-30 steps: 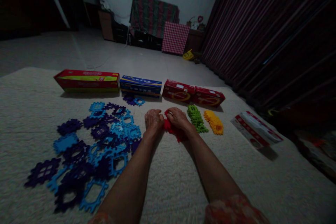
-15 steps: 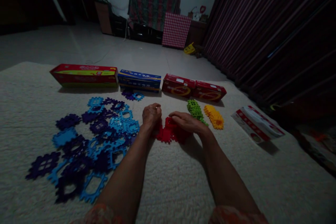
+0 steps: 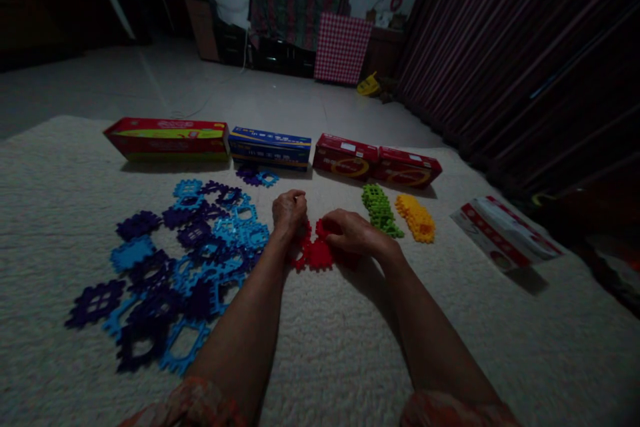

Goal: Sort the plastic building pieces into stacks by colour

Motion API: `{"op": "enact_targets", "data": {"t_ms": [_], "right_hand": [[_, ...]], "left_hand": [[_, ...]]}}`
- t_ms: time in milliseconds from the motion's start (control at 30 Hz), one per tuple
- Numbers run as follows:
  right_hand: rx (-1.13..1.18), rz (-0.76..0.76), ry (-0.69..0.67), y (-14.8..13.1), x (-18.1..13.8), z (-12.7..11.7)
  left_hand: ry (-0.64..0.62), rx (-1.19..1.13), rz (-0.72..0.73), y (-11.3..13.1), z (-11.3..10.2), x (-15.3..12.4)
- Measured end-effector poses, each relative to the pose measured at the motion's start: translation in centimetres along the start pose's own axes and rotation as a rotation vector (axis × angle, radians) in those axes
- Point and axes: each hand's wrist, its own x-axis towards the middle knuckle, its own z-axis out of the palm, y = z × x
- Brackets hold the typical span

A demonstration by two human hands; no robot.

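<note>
Both my hands rest on a small pile of red toothed plastic tiles (image 3: 316, 255) on a cream carpet (image 3: 60, 200). My left hand (image 3: 289, 210) is curled into a loose fist at the pile's left edge. My right hand (image 3: 350, 232) lies over the pile's right side with its fingers bent down onto the tiles. Whether either hand grips a tile is hidden in the dim light. A row of green tiles (image 3: 380, 209) and a row of yellow tiles (image 3: 416, 218) lie just right of my right hand.
Several blue and purple tiles (image 3: 190, 260) are spread on the left. Behind stand a long red box (image 3: 167, 137), a blue box (image 3: 270, 146) and two red boxes (image 3: 377, 167). A white and red box (image 3: 503, 233) lies right, near a dark curtain (image 3: 525, 60).
The hands have spread apart and pulled the red tiles toward me, laying them flatter. The view has tilted down a little.
</note>
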Motion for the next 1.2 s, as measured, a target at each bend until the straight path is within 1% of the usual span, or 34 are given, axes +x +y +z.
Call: {"op": "enact_targets", "data": {"t_ms": [67, 133, 267, 333, 400, 567, 633, 700, 733, 800, 933, 1000, 1067, 1200], "right_hand": [[-0.004, -0.023, 0.001, 0.0, 0.1, -0.1], [0.003, -0.019, 0.040, 0.3, 0.5, -0.3], [0.009, 0.045, 0.166, 1.4, 2.4, -0.7], [0.006, 0.073, 0.181, 1.9, 3.3, -1.0], [0.055, 0.075, 0.136, 2.3, 3.8, -1.4], [0.359, 0.001, -0.103, 2.5, 2.8, -2.3], [0.387, -0.022, -0.135, 2.5, 2.3, -2.4], [0.363, -0.031, -0.111, 2.6, 2.2, -2.4], [0.340, -0.026, -0.078, 2.7, 2.4, -2.3], [0.292, 0.010, 0.021, 2.8, 3.0, -1.9], [0.129, 0.142, 0.226, 3.2, 4.2, -0.8], [0.022, 0.174, 0.282, 3.4, 4.4, -0.4], [-0.026, 0.163, 0.266, 3.6, 4.3, -0.4], [-0.062, 0.072, 0.093, 3.4, 3.8, -1.0]], "left_hand": [[-0.002, 0.002, 0.003, 0.1, 0.0, -0.1], [-0.004, 0.006, 0.004, 0.3, -0.1, -0.3], [-0.001, 0.013, 0.009, 0.6, -0.4, -0.7], [-0.001, 0.016, 0.010, 0.7, -0.4, -0.8], [0.001, 0.025, 0.014, 0.7, -0.4, -0.8], [-0.007, 0.021, 0.011, 0.9, -0.5, -0.8], [-0.008, 0.020, 0.009, 0.9, -0.5, -0.8], [-0.003, 0.028, 0.010, 0.9, -0.5, -0.9], [-0.002, 0.036, 0.012, 0.9, -0.5, -0.9], [-0.001, 0.057, 0.019, 0.8, -0.5, -0.9], [-0.001, 0.070, 0.028, 0.8, -0.5, -0.9], [-0.003, 0.063, 0.023, 0.9, -0.5, -0.9], [-0.002, 0.060, 0.015, 1.0, -0.6, -0.9], [-0.010, 0.069, -0.002, 1.3, -0.7, -1.0]]}}
